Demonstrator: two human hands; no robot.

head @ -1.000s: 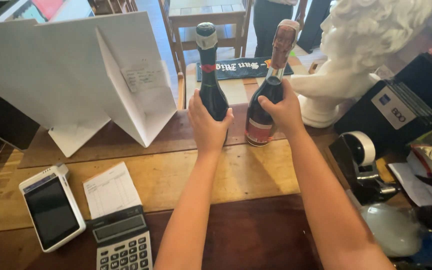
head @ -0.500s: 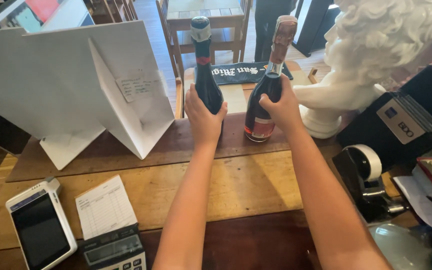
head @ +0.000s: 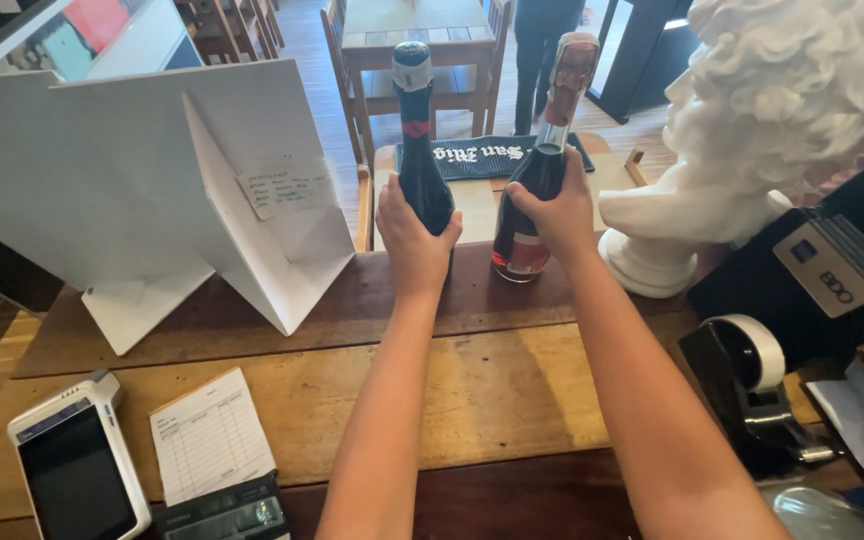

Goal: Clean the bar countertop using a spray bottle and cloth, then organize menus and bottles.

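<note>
Wooden counter (head: 252, 400): bottles (head: 422, 170), perhaps bust-crowded (head: 752, 130).

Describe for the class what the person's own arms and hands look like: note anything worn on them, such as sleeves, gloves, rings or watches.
Both forearms are bare as far as the bottom edge of the picture; no sleeves show. The left hand and right hand wear no gloves, and no ring, watch or bracelet can be seen on the fingers or wrists. The arms are slim and reach in from the bottom edge.

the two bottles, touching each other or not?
Apart. The head view shows the counter's far edge between the left bottle and the right bottle.
</note>
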